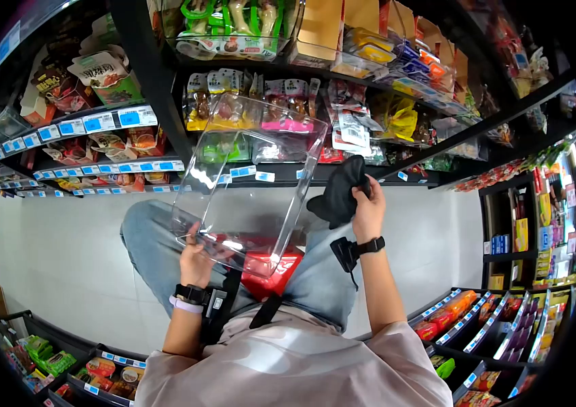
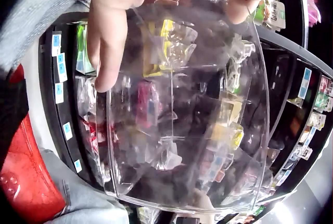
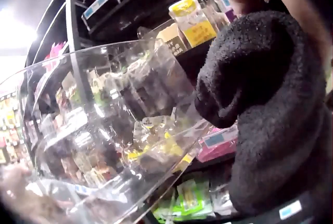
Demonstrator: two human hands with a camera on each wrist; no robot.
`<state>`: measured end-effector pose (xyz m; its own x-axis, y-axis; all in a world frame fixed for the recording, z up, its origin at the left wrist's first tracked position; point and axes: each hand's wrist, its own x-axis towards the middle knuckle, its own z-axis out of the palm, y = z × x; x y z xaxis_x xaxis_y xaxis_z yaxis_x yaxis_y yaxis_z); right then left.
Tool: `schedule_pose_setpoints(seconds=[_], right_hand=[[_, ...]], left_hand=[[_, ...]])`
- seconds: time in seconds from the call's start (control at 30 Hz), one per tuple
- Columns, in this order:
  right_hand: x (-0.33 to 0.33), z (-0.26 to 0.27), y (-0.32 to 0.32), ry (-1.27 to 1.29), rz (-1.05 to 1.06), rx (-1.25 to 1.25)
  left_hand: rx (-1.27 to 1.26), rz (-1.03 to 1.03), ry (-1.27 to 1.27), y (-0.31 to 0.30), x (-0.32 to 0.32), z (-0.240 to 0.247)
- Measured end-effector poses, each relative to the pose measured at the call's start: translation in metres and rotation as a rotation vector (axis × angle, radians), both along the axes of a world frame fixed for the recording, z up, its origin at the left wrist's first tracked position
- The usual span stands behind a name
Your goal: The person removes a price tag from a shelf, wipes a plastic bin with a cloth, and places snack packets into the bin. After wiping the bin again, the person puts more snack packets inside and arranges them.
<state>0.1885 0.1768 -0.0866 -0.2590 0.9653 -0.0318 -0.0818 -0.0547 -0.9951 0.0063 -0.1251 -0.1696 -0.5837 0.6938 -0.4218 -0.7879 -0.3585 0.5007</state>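
Observation:
My left hand [image 1: 196, 264] grips the near left end of a clear plastic bin [image 1: 296, 207], held tilted in front of the shelves and over my lap. In the left wrist view, the thumb and fingers [image 2: 110, 52] straddle the bin's rim, and shelf goods show through its clear walls. To the bin's right, my right hand [image 1: 369, 214] pinches a dark, fuzzy cloth [image 1: 339, 193] that hangs bunched up. Close up in the right wrist view, the cloth [image 3: 281, 114] stands beside the bin [image 3: 151, 182]. A shiny red package [image 1: 278, 281] lies between my thighs.
Ahead, black shelves hold bagged snacks [image 1: 288, 108] above a strip of price tags [image 1: 264, 176]. More shelves with packets [image 1: 101, 74] stand to the left, and stocked racks [image 1: 447, 315] to the lower right. Pale floor tiles [image 1: 64, 251] surround my legs.

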Motion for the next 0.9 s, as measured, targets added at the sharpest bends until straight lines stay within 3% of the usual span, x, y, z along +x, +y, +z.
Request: schedule_pose_setpoints(seconds=[0.3,0.37,0.43,0.53,0.57,0.63,0.7,0.77,0.83,0.9], right_hand=[[-0.087,0.001,0.067,-0.015,0.078,0.083],[-0.119,-0.009,0.091,-0.051,0.139,0.276],[-0.154,-0.020,0.109,-0.072,0.163,0.308],[-0.177,-0.057,0.132,-0.317,0.315,0.352],[-0.176,-0.065,0.132,-0.510,0.368,0.404],[-0.163,-0.066,0.129,-0.499,0.484,0.371],[-0.149,-0.049,0.125,-0.636,0.366,0.465],[-0.131,-0.019,0.123,-0.559,0.253,0.323],[-0.116,-0.012,0.137,-0.464,0.020,0.714],[-0.109,-0.006,0.167,-0.490,-0.117,0.853]], left_hand=[[0.170,-0.079,0.040,0.002,-0.003,0.018],[0.196,-0.059,0.036,0.002,-0.002,0.017],[0.204,-0.051,0.047,0.000,-0.002,0.014],[0.178,-0.043,0.068,-0.004,-0.001,0.013],[0.166,-0.021,0.064,-0.006,-0.001,0.009],[0.154,-0.001,0.061,-0.010,-0.003,0.005],[0.099,0.044,0.052,-0.010,-0.001,0.003],[0.115,0.058,0.027,-0.010,0.000,-0.005],[0.106,0.066,0.065,-0.008,-0.001,-0.009],[0.119,0.064,0.071,-0.003,0.000,-0.007]])
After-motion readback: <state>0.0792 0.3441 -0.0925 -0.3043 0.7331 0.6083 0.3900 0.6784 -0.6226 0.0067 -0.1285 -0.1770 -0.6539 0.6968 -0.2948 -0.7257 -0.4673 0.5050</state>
